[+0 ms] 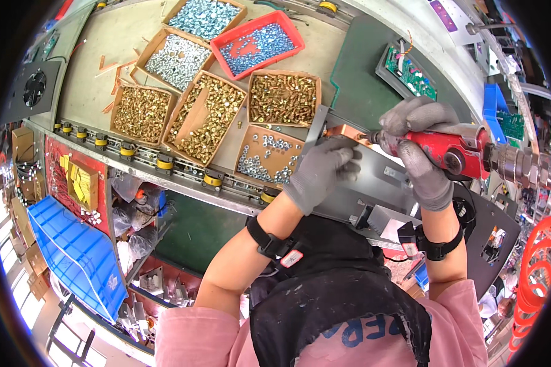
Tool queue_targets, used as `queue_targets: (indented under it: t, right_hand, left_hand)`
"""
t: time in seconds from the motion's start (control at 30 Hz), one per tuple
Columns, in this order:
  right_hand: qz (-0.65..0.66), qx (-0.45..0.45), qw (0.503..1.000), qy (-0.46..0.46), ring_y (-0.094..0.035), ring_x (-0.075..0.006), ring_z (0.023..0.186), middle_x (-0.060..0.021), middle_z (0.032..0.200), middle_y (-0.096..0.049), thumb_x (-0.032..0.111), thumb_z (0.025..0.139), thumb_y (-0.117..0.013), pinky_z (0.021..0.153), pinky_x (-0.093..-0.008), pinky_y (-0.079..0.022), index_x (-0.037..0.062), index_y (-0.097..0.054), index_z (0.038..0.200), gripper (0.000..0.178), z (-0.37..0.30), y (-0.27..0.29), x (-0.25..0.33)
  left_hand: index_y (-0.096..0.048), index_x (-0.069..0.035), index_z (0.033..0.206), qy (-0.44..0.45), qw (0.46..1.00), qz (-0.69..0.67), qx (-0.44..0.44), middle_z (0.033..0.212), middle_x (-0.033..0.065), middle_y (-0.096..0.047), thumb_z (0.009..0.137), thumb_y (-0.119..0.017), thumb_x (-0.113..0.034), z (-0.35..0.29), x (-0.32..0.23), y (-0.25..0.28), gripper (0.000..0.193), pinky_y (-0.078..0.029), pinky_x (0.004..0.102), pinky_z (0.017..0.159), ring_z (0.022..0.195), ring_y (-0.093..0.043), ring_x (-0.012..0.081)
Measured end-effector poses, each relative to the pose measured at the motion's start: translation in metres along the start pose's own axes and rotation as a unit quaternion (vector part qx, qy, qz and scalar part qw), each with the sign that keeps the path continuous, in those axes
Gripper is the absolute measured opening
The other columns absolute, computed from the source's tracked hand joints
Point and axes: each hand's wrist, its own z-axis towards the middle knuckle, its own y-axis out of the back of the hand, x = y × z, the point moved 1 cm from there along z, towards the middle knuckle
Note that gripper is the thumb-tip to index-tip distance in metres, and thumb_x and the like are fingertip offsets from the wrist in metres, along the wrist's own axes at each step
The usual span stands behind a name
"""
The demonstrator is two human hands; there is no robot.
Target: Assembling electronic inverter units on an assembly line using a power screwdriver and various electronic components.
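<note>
Red power tool (pixel 454 151) lies sideways — wrapped inside the right grip (pixel 426 174).

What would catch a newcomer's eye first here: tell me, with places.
First, probably, the red power tool right of centre, in the gloved right-hand grip, its tip toward a copper-coloured strip by the left-hand grip. Next, the red tray of bluish fasteners at upper middle, beside open boxes. Then the coiled orange-red hose near the right edge.
</note>
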Motion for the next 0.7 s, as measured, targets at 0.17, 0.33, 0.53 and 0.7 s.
queue_targets:
  t: [0.17,0.33,0.53,0.7]
  right_hand:
    - [0.009,0.033,0.999,0.028,-0.058,-0.0194,0.079,-0.0123,0.086,-0.058,-0.007,0.072,-0.06,0.069,-0.0306,-0.051,0.002,-0.053,0.092,0.023,0.001,0.001,-0.001]
    - [0.0,0.022,1.0,0.023,-0.058,-0.0181,0.08,-0.0116,0.087,-0.058,-0.007,0.072,-0.06,0.07,-0.0311,-0.051,0.0026,-0.052,0.093,0.024,-0.001,0.003,-0.001]
    - [-0.024,0.025,0.999,0.013,-0.059,-0.0179,0.084,-0.0127,0.092,-0.059,-0.005,0.073,-0.063,0.074,-0.0302,-0.051,0.0004,-0.054,0.101,0.03,-0.002,0.006,0.005]
    - [-0.009,-0.035,0.999,-0.006,-0.06,-0.0191,0.092,-0.014,0.102,-0.059,-0.002,0.073,-0.066,0.079,-0.0316,-0.051,0.0013,-0.052,0.108,0.038,-0.013,0.008,0.013]
  left_hand:
    - [-0.058,0.002,0.107,0.085,0.97,0.226,-0.009,0.076,0.0071,-0.061,0.093,-0.049,-0.017,-0.035,-0.028,0.031,0.025,-0.045,0.0228,0.048,0.059,-0.057,0.0107]
    - [-0.06,-0.001,0.105,0.12,0.935,0.315,-0.107,0.058,0.0034,-0.056,0.093,-0.05,-0.021,-0.033,-0.036,0.038,0.025,-0.031,0.0198,0.032,0.039,-0.049,0.0074]
    - [-0.063,-0.004,0.101,0.032,0.958,0.221,-0.183,0.065,0.0066,-0.06,0.088,-0.055,-0.021,-0.03,-0.034,0.092,0.023,-0.04,0.0234,0.042,0.049,-0.055,0.0106]
    - [-0.064,-0.01,0.1,-0.062,0.655,0.702,-0.274,0.085,0.0119,-0.065,0.081,-0.063,-0.021,-0.015,-0.016,0.134,0.022,-0.051,0.0363,0.065,0.076,-0.065,0.026]
